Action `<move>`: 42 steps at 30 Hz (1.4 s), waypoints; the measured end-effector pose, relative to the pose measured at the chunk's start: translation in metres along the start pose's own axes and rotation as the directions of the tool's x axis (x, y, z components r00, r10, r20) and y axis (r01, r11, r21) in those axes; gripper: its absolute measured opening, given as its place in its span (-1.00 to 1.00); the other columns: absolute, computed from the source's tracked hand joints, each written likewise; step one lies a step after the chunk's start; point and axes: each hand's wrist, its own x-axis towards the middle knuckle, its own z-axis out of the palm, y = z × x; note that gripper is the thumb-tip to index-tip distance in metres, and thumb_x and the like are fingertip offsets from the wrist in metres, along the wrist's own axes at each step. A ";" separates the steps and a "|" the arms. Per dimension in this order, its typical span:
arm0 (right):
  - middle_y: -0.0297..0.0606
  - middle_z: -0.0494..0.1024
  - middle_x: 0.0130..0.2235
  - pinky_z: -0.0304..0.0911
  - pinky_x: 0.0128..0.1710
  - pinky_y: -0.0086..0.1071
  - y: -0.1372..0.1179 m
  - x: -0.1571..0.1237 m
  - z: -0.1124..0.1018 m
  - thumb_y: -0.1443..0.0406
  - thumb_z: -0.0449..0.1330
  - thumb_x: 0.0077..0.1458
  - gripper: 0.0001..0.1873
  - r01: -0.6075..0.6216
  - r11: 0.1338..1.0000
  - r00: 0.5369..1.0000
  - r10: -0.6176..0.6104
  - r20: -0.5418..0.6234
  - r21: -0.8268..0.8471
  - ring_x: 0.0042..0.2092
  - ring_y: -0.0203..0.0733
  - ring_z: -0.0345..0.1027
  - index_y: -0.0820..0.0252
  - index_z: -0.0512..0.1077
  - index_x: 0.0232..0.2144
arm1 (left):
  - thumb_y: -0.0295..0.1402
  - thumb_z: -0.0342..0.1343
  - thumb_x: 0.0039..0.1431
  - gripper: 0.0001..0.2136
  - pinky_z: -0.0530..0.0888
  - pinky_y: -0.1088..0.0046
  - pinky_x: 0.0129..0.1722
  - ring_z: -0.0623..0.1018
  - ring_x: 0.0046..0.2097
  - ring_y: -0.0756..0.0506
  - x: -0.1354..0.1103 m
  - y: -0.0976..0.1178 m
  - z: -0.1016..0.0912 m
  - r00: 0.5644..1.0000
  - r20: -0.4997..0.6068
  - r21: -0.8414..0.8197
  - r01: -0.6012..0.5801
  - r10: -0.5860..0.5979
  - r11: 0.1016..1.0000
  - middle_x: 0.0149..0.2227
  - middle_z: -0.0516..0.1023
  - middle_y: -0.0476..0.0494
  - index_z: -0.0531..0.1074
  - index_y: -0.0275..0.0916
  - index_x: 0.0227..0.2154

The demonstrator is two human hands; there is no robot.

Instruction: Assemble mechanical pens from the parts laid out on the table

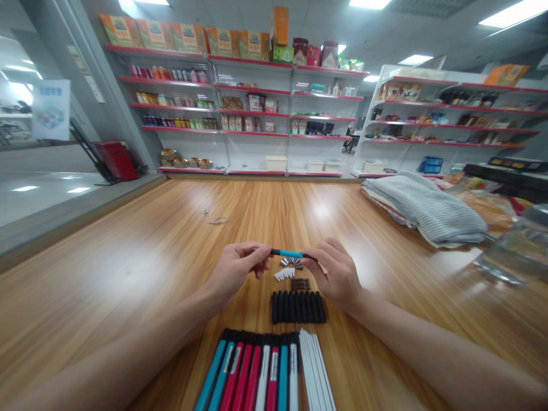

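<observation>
A blue and black pen (290, 254) is held level above the table, its two ends in my hands. My left hand (233, 267) pinches the black end, and my right hand (338, 273) grips the other end, partly hiding it. Just below the pen lie small silver cone tips (284, 263), short white pieces (284, 274) and a patch of small dark parts (300, 283). Nearer me is a row of black tubes (298, 307). Closest are blue, red and white pen barrels (245, 371) with black ends, beside a bundle of thin white sticks (317, 374).
Folded striped cloths (432, 202) lie at the right, near a clear glass or plastic container (516, 251). A thin loop (219, 220) and a tiny object (205, 211) sit farther back on the wooden table (107, 274). Stocked shelves (252, 134) stand behind.
</observation>
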 end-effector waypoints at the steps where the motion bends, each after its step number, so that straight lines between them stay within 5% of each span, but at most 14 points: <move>1: -0.20 0.47 -0.29 0.20 -0.19 -0.20 -0.001 0.001 0.001 0.36 0.16 0.16 -0.78 -0.027 1.000 1.000 0.027 -0.007 0.005 -0.24 -0.13 0.26 0.15 0.41 -0.11 | -0.20 0.13 0.15 -0.73 0.30 0.49 -0.51 0.38 -0.50 0.05 0.001 0.001 0.000 0.998 -0.051 -0.048 -0.051 0.049 0.998 -0.51 0.44 -0.09 0.44 -0.34 -0.47; 4: -0.13 0.44 -0.14 0.22 -0.08 -0.14 -0.002 0.002 0.003 0.30 0.20 0.13 -0.62 -0.124 0.992 0.991 0.124 -0.046 0.014 -0.08 -0.05 0.26 0.13 0.34 0.02 | -0.23 0.11 0.17 -0.77 0.35 0.50 -0.46 0.42 -0.43 0.04 0.006 0.007 -0.006 0.936 -0.284 -0.061 -0.234 0.208 0.970 -0.43 0.47 -0.10 0.45 -0.32 -0.40; 7: -0.11 0.40 -0.13 0.24 -0.10 -0.15 -0.001 0.002 0.006 0.26 0.21 0.12 -0.57 -0.198 0.980 0.978 0.199 -0.067 0.024 -0.07 -0.04 0.25 0.15 0.30 0.05 | -0.23 0.03 0.24 -0.78 0.40 0.48 -0.37 0.47 -0.29 0.00 0.009 0.016 -0.017 0.741 -0.503 0.249 -0.368 0.445 0.896 -0.27 0.50 -0.12 0.45 -0.26 -0.22; 9: -0.15 0.41 -0.19 0.25 -0.13 -0.18 0.000 0.001 0.006 0.25 0.19 0.13 -0.62 -0.211 0.977 0.976 0.212 -0.056 0.037 -0.12 -0.07 0.27 0.17 0.31 0.01 | -0.26 -0.04 0.29 -0.79 0.43 0.42 -0.24 0.48 -0.19 -0.03 0.008 0.018 -0.023 0.615 -0.485 0.515 -0.374 0.622 0.771 -0.19 0.50 -0.13 0.43 -0.22 -0.17; 10: -0.17 0.42 -0.23 0.24 -0.15 -0.19 0.000 0.001 0.006 0.25 0.18 0.14 -0.65 -0.204 0.978 0.978 0.206 -0.040 0.048 -0.15 -0.10 0.28 0.17 0.33 -0.02 | -0.29 -0.05 0.30 -0.80 0.43 0.38 -0.18 0.47 -0.17 -0.04 0.006 0.017 -0.025 0.584 -0.410 0.624 -0.380 0.700 0.683 -0.19 0.50 -0.13 0.41 -0.21 -0.14; 13: -0.25 0.42 -0.36 0.23 -0.22 -0.26 -0.003 0.001 0.004 0.24 0.18 0.14 -0.77 -0.153 0.984 0.987 0.148 0.060 0.096 -0.27 -0.17 0.29 0.19 0.37 -0.15 | -0.43 0.02 0.24 -0.78 0.41 0.35 -0.17 0.46 -0.28 -0.02 0.001 0.006 -0.026 0.601 0.130 0.788 -0.545 0.788 0.286 -0.33 0.49 -0.07 0.38 -0.19 -0.06; 15: -0.29 0.41 -0.42 0.21 -0.27 -0.30 -0.007 0.001 0.003 0.21 0.18 0.14 -0.82 -0.107 0.987 0.985 0.089 0.148 0.118 -0.33 -0.20 0.27 0.20 0.38 -0.24 | -0.49 0.01 0.23 -0.69 0.41 0.39 -0.26 0.42 -0.34 -0.01 -0.003 -0.003 -0.021 0.604 0.515 0.722 -0.688 0.608 0.072 -0.38 0.45 -0.06 0.35 -0.17 0.02; 16: -0.30 0.41 -0.44 0.19 -0.29 -0.31 -0.010 0.001 0.003 0.21 0.18 0.14 -0.83 -0.079 0.989 0.980 0.055 0.189 0.124 -0.35 -0.21 0.26 0.19 0.38 -0.28 | -0.52 -0.03 0.24 -0.65 0.41 0.40 -0.29 0.41 -0.33 -0.02 -0.005 -0.005 -0.017 0.595 0.581 0.699 -0.714 0.555 0.034 -0.38 0.44 -0.08 0.32 -0.18 0.07; 19: -0.29 0.40 -0.47 0.15 -0.34 -0.33 -0.015 0.000 0.005 0.23 0.12 0.18 -0.84 0.002 0.991 0.965 -0.037 0.260 0.134 -0.38 -0.23 0.22 0.19 0.34 -0.41 | -0.57 -0.13 0.26 -0.56 0.44 0.38 -0.26 0.43 -0.23 -0.05 -0.010 -0.004 -0.004 0.599 0.604 0.687 -0.726 0.526 0.037 -0.24 0.45 -0.18 0.18 -0.20 0.18; 23: -0.26 0.38 -0.45 0.11 -0.37 -0.34 -0.019 -0.001 0.008 0.28 0.06 0.21 -0.79 0.031 0.988 0.968 -0.067 0.242 0.150 -0.38 -0.23 0.19 0.18 0.28 -0.48 | -0.52 -0.04 0.26 -0.54 0.46 0.34 -0.24 0.44 -0.19 -0.09 -0.014 0.004 0.004 0.525 0.698 0.594 -0.805 0.487 0.017 -0.16 0.49 -0.24 0.09 -0.30 0.21; 30: -0.26 0.38 -0.45 0.10 -0.38 -0.35 -0.017 -0.002 0.007 0.30 -0.02 0.26 -0.76 0.009 0.991 0.964 -0.044 0.264 0.134 -0.39 -0.24 0.21 0.19 0.32 -0.45 | -0.40 -0.02 0.29 -0.86 0.40 0.41 -0.28 0.44 -0.28 -0.04 -0.015 -0.001 0.004 0.661 0.587 0.706 -0.701 0.468 0.103 -0.30 0.49 -0.12 0.36 -0.27 -0.15; 37: -0.31 0.31 -0.53 0.04 -0.44 -0.37 -0.015 -0.004 0.008 0.29 -0.01 0.25 -0.68 -0.033 0.997 0.974 0.016 0.225 0.073 -0.46 -0.29 0.17 0.19 0.25 -0.56 | -0.37 -0.11 0.33 -0.83 0.34 0.50 -0.42 0.43 -0.38 -0.01 -0.019 0.007 0.015 0.685 0.591 0.764 -0.645 0.427 -0.021 -0.42 0.43 -0.07 0.35 -0.27 -0.31; 42: -0.32 0.29 -0.54 0.01 -0.45 -0.36 -0.014 -0.004 0.007 0.29 -0.01 0.25 -0.68 -0.075 0.992 0.975 0.053 0.215 0.098 -0.46 -0.30 0.14 0.19 0.23 -0.56 | -0.32 -0.07 0.32 -0.85 0.34 0.49 -0.42 0.44 -0.34 -0.02 -0.020 0.008 0.014 0.701 0.566 0.793 -0.607 0.435 -0.054 -0.36 0.42 -0.06 0.34 -0.25 -0.18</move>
